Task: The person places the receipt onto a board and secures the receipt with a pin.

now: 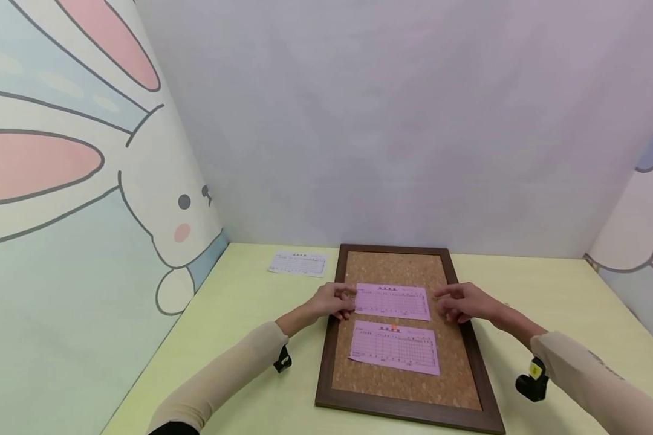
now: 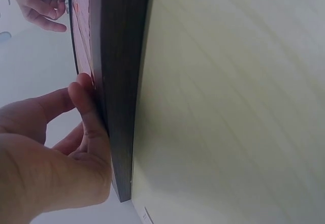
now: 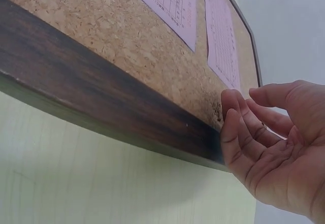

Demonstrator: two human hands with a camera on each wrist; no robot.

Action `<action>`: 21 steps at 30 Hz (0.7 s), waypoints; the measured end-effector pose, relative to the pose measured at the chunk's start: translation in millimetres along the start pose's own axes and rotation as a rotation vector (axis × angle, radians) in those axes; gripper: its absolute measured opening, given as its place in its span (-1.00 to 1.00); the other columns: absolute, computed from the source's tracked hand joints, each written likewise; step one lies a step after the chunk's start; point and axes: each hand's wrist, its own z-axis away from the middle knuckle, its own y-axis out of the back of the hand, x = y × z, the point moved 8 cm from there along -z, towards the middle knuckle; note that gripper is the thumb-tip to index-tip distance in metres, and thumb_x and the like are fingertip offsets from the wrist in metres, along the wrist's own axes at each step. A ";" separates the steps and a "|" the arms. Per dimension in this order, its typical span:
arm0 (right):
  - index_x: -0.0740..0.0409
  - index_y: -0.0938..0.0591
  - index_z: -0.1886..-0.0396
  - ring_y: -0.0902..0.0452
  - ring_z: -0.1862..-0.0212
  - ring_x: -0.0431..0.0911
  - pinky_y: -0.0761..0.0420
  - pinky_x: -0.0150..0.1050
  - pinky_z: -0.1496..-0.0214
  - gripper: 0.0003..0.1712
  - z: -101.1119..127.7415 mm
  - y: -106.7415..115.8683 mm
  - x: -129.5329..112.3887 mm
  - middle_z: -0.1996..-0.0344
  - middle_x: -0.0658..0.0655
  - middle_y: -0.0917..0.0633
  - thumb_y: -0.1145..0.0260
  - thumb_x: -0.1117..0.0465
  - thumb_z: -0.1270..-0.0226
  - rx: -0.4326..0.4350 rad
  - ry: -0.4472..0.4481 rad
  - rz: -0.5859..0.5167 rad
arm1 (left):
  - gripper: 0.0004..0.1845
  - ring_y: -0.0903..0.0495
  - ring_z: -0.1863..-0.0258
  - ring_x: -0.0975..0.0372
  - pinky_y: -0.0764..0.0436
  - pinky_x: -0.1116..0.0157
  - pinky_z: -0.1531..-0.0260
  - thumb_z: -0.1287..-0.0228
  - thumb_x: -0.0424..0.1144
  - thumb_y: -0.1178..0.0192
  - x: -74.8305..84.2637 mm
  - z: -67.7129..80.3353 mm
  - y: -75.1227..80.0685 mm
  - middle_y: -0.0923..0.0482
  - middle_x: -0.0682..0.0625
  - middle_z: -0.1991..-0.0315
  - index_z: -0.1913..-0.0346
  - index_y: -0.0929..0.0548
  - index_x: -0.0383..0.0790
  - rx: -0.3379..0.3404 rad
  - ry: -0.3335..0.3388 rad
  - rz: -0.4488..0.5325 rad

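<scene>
Two pink printed slips lie on a cork board point(image 1: 381, 386) with a dark wooden frame. The upper slip point(image 1: 393, 302) is flat across the middle; the lower slip point(image 1: 394, 348) sits just below it, an orange spot point(image 1: 394, 327) at its top edge. At the upper slip's left edge is my left hand point(image 1: 334, 300), its bent fingertips at the paper's margin above the frame. Over the board's right side hovers my right hand point(image 1: 462, 302), fingers loosely bent, a little apart from the slip's right edge. The right wrist view shows nothing between those fingers point(image 3: 238, 127).
A white printed slip point(image 1: 298, 264) lies on the pale yellow table point(image 1: 239, 314), left of the board's far end. Behind the table hangs a pale wall covering point(image 1: 392, 121). A rabbit-patterned panel point(image 1: 114, 241) borders the left side.
</scene>
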 end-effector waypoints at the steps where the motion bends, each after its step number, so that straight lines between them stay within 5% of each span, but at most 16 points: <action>1: 0.49 -0.49 -0.26 -0.60 0.33 -0.10 -0.63 -0.31 0.35 -0.51 0.2 0.6 0.5 0.37 0.10 -0.70 -0.22 0.22 -0.52 -0.002 -0.004 0.001 | -0.60 -0.64 0.57 0.32 -0.60 0.46 0.55 -0.36 -0.42 -0.28 0.2 0.0 0.0 -0.74 -0.12 0.34 -0.23 -0.60 -0.36 -0.002 0.002 -0.002; 21: 0.53 -0.51 -0.22 -0.64 0.30 -0.10 -0.66 -0.28 0.33 -0.56 14.5 17.5 19.1 0.25 0.14 -0.74 -0.18 0.25 -0.56 -0.013 -0.012 0.018 | -0.57 -0.62 0.58 0.31 -0.57 0.46 0.57 -0.29 -0.43 -0.35 0.4 -2.2 1.0 -0.71 -0.05 0.42 -0.22 -0.62 -0.34 -0.028 -0.009 -0.018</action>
